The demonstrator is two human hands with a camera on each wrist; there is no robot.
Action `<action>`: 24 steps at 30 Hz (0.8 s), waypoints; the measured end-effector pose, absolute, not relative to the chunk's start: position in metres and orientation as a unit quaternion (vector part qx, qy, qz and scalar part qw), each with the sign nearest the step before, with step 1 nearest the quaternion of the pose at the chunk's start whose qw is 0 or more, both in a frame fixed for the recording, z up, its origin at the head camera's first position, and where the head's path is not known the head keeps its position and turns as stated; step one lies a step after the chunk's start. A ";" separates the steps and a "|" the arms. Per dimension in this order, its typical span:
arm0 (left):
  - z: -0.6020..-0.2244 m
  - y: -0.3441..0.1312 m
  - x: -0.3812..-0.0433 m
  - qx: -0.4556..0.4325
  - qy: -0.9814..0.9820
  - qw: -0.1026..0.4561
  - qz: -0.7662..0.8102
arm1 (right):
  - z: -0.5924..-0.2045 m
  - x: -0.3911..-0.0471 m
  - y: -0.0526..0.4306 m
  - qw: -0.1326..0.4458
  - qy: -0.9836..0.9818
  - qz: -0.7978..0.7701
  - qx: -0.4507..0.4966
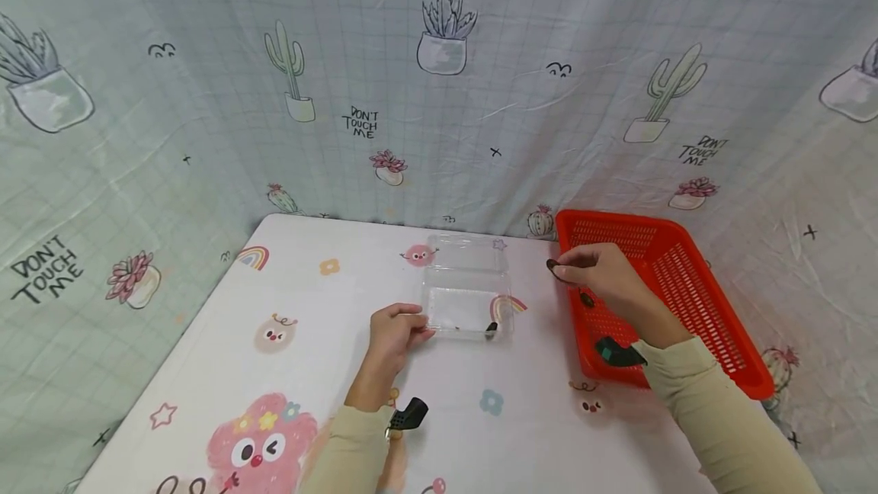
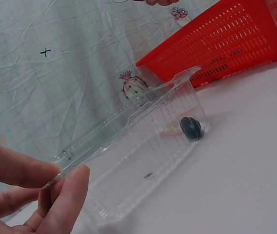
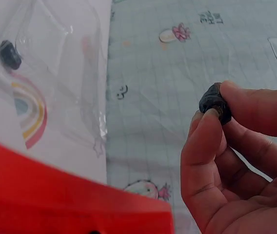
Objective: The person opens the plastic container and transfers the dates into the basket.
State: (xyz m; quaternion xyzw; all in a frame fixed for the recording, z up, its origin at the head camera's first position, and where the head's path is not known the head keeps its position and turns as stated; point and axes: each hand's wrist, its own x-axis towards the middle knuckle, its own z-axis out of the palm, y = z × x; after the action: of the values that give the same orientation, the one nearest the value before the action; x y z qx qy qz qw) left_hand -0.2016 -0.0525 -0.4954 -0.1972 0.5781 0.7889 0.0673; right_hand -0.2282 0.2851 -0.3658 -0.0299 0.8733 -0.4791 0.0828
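Observation:
In the head view my left hand [image 1: 394, 335] pinches the near left rim of a clear plastic box [image 1: 458, 309], whose hinged lid [image 1: 466, 253] lies folded back behind it. One dark oval lump [image 1: 491, 327] sits in the box's near right corner, and a tiny brown fragment [image 2: 148, 175] shows on its floor in the left wrist view. Over the left rim of a red basket [image 1: 688, 311], my right hand [image 1: 600, 274] holds a small dark wrinkled lump [image 3: 215, 103] between thumb and fingertips. Its exact kind is unclear.
Another dark lump [image 1: 587, 299] is in the basket near its left wall; my right forearm hides part of the inside. A printed white cloth [image 1: 329, 357] covers the table. Behind it hangs a curtain [image 1: 384, 97] with cactus prints.

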 end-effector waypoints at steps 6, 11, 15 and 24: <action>-0.495 -0.054 -0.202 -0.190 0.582 0.068 0.788 | -0.365 -0.224 0.306 0.080 0.851 -0.518 -0.030; -0.496 -0.055 -0.201 -0.181 0.587 0.070 0.786 | -0.367 -0.222 0.322 0.079 0.850 -0.521 -0.007; -0.497 -0.055 -0.201 -0.184 0.588 0.072 0.784 | -0.371 -0.223 0.333 0.085 0.850 -0.520 0.000; -0.496 -0.054 -0.199 -0.186 0.591 0.072 0.782 | -0.387 -0.231 0.351 0.125 0.854 -0.506 0.010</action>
State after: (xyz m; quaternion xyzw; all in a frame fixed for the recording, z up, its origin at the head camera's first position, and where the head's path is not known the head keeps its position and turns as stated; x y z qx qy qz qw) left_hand -0.1986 -0.0544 -0.4958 -0.1855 0.5910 0.7817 0.0722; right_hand -0.2308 0.3506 -0.3873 0.0103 0.8536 -0.5057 0.1245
